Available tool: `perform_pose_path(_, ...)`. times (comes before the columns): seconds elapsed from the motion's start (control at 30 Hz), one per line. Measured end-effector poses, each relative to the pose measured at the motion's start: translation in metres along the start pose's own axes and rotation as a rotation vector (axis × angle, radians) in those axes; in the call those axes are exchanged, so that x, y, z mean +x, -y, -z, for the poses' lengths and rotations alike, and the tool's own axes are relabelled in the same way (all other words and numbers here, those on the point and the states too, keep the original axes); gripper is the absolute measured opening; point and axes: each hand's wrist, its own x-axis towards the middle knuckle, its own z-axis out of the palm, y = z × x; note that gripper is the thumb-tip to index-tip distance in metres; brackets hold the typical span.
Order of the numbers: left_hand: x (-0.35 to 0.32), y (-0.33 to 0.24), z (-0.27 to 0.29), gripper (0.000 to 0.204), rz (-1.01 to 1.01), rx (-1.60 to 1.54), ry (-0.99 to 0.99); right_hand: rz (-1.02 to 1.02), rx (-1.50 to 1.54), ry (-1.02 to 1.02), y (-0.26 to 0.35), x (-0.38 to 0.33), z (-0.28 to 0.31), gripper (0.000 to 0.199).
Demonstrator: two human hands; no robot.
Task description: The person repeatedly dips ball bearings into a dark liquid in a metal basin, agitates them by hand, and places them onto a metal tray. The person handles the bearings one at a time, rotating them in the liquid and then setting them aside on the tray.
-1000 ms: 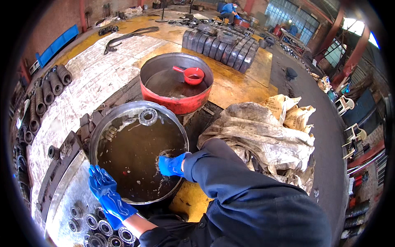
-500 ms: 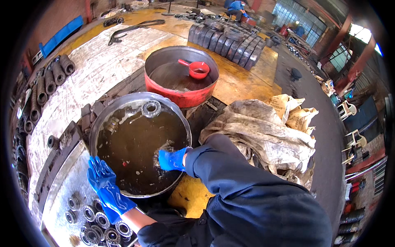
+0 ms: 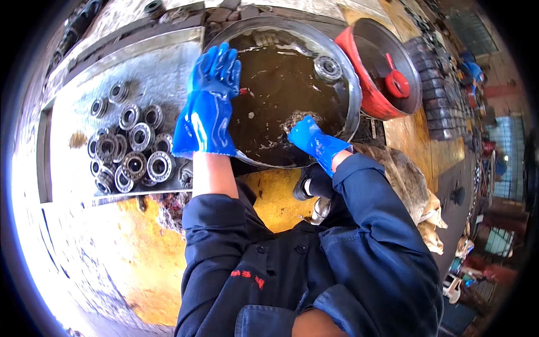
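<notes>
A round metal basin [image 3: 355, 104] holds murky brown liquid, with a bearing [image 3: 319, 69] by its far right wall. My right hand [image 3: 313, 140], in a blue rubber glove, dips toward the liquid near the right front of the basin. Its fingers are curled at a rough grey-brown clump [image 3: 303, 118], whose kind I cannot make out. Over the basin's left rim is my left hand [image 3: 216, 73], gloved in blue, fingers stretched out and holding nothing. To its left, several bearings [image 3: 151, 168] are heaped on a metal tray [image 3: 168, 84].
A red tub [image 3: 359, 78] with a red dipper [image 3: 397, 84] inside stands right of the basin. Dirty sacking [image 3: 393, 168] lies beside my right arm. Dark blocks [image 3: 438, 95] are stacked beyond the tub. Farther off is a person in blue [image 3: 474, 72].
The view has turned left and down, bringing more of the bearing tray into sight. My right hand stays at the liquid; my left hand remains by the left rim, fingers stretched.
</notes>
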Motion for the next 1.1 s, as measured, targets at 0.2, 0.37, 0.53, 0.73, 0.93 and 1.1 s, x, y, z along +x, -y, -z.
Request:
perform_pose_path(0.2,-0.001,0.002,0.0,0.045,0.01,-0.014,0.077,-0.417,0.772,-0.124,-0.025,-0.024,-0.036,0.043)
perform_pose_path(0.37,-0.009,0.005,-0.021,0.058,0.123,0.23,0.163,-0.262,0.399,-0.117,-0.015,-0.018,-0.017,0.03)
perform_pose_path(0.53,-0.026,0.049,-0.02,0.058,0.191,0.701,0.132,0.016,0.098,-0.24,-0.017,-0.003,-0.03,0.013)
perform_pose_path(0.73,-0.083,0.108,0.001,0.085,-0.112,1.628,0.322,-0.219,0.314,-0.19,-0.016,-0.016,-0.042,0.023)
perform_pose_path(0.93,-0.108,0.131,0.071,0.072,-0.261,2.101,0.042,-0.297,0.367,-0.037,0.005,-0.031,0.022,0.045)
perform_pose_path(1.1,-0.123,0.136,0.074,0.063,-0.288,2.214,0.027,-0.456,0.622,-0.143,0.008,0.003,-0.028,0.046)
